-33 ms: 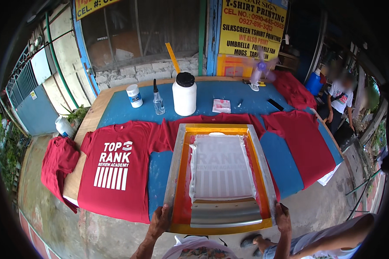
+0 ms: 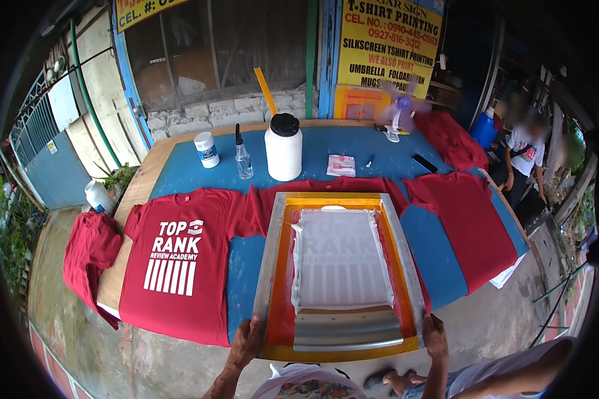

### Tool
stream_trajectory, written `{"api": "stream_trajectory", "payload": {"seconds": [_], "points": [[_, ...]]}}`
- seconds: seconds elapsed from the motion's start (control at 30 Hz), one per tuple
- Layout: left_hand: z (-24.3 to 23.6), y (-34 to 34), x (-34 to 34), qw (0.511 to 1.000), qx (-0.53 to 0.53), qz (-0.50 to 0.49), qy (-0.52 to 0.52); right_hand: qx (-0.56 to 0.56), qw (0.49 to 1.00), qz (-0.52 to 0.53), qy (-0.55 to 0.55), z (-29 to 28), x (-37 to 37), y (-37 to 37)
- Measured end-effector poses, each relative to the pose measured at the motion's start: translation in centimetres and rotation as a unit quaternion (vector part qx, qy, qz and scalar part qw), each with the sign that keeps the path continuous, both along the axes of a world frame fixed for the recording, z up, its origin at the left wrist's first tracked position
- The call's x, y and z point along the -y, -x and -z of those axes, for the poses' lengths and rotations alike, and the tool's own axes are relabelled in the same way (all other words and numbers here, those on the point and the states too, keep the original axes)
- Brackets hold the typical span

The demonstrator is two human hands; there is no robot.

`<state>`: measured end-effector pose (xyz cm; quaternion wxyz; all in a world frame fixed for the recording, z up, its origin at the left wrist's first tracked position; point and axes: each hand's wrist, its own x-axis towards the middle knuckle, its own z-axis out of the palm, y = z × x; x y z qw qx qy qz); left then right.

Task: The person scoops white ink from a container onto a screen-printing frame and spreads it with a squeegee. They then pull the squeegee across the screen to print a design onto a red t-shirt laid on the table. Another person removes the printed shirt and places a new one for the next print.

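Both my hands hold a silkscreen printing frame [image 2: 406, 249] by the sides near its front corners. My left hand [image 2: 247, 339] grips the left side and my right hand [image 2: 436, 336] the right. Across the front of the frame lies a wide metal-bladed squeegee [image 2: 346, 330]. White ink [image 2: 343, 286] covers the mesh, with a faint design showing through. Beneath the frame is a maroon T-shirt [image 2: 254, 214], mostly hidden. To the left lies another maroon T-shirt [image 2: 209, 306] with a white print. A plain maroon T-shirt [image 2: 466, 226] is spread on the right.
On the blue tabletop [image 2: 186, 166] stand a white jar [image 2: 207, 150], a spray bottle [image 2: 244, 163], a large black-lidded tub [image 2: 284, 154] and a purple fan [image 2: 400, 110]. Folded maroon shirts [image 2: 90, 249] hang over the left edge. One person [image 2: 522, 156] is back right, another's arm [image 2: 519, 372] lower right.
The person at the lower right has shifted slightly, and more of their feet shows. My hands and the printing frame stay practically in place.
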<state>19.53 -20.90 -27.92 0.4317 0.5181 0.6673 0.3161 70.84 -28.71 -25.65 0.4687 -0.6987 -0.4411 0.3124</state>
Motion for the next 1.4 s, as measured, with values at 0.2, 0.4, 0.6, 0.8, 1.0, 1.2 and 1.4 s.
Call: {"api": "stream_trajectory", "payload": {"seconds": [0.2,0.4,0.6,0.8,1.0,1.2,1.4], "points": [[0.1,-2.8,-3.2,0.999,-0.033,-0.023,0.000,0.038,0.999,-0.008,-0.002,1.7,-5.6,-2.8],[0.2,-5.5,-4.3,0.996,-0.065,-0.057,0.008,0.028,0.991,0.026,0.125,1.6,-9.1,-4.9],[0.5,-7.9,-4.4,0.991,-0.092,-0.095,0.039,0.108,0.980,-0.051,0.160,1.7,-10.4,-7.6],[0.6,-9.5,-3.7,0.986,-0.112,-0.113,0.055,0.097,0.964,-0.118,0.218,1.4,-10.9,-9.5],[1.9,-10.9,-3.4,0.983,-0.148,-0.107,-0.024,0.135,0.967,-0.173,0.126,2.9,-11.2,-11.3],[3.4,-10.9,-3.5,0.981,-0.176,-0.074,-0.045,0.158,0.957,-0.220,0.104,5.4,-10.9,-12.6],[4.2,-10.9,-4.0,0.968,-0.229,-0.088,-0.047,0.131,0.952,-0.201,0.192,6.0,-11.3,-13.0]]}}
